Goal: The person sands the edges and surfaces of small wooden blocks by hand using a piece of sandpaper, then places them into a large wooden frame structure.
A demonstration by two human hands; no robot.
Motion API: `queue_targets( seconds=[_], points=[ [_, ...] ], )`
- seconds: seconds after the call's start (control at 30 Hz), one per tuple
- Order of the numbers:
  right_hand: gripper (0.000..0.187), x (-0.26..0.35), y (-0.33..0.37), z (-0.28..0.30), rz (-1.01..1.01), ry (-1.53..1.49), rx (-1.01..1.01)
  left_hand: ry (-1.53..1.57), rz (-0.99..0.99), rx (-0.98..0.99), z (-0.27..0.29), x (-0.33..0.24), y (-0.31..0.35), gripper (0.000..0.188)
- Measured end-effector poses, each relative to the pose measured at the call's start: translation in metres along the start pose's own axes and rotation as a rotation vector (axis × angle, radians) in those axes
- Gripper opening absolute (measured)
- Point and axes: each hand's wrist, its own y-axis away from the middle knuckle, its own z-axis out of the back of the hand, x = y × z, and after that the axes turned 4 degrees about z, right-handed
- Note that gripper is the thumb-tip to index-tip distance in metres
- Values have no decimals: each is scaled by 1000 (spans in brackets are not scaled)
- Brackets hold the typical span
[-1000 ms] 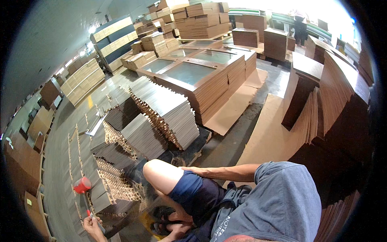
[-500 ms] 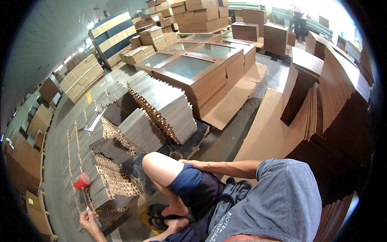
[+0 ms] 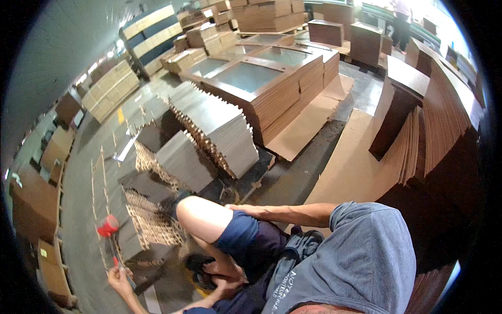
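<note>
My left hand (image 3: 120, 277), at the lower left, is closed around the handle of a mallet with a red head (image 3: 108, 225). The head points away from me, above thin notched strips (image 3: 103, 196) on the floor. On my bent leg, near the knee, lies my right hand (image 3: 241, 210), holding nothing; its fingertips are partly hidden by the leg. Just beyond my legs are stacks of grey boards (image 3: 183, 159) with toothed edges. A bundle of pale, notched pieces (image 3: 151, 217) sits between the mallet and my knee.
Framed panels with glass (image 3: 246, 78) are piled farther out, beside a cardboard sheet (image 3: 308, 128). Tall stacks of brown boards (image 3: 444, 115) stand to my right. Cartons (image 3: 272, 15) and a long wrapped stack (image 3: 111, 94) are at the back. A person (image 3: 401, 23) stands far right.
The mallet and my left hand have shifted slightly, the hand a little to the right. My knee has moved a little left, and the view has shifted slightly. The right hand remains on the leg.
</note>
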Motion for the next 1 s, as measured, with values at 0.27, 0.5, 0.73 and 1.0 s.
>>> queue_targets(
  seconds=[0.27, 0.5, 0.73, 1.0],
  points=[
    [63, 98, 59, -54, -222, -50, -180, -25, 90, 40, -18, -17, -5, 14],
    [53, 113, 47, -41, -47, 258, -3, 46, 107, 104, -40, -39, -2, 9],
    [26, 167, -58, -56, 74, 812, 204, 38, 100, 162, -61, -69, 10, 7],
    [33, 167, -271, -103, 287, 1120, 289, 62, 212, 213, -63, -80, 31, 4]
  ],
)
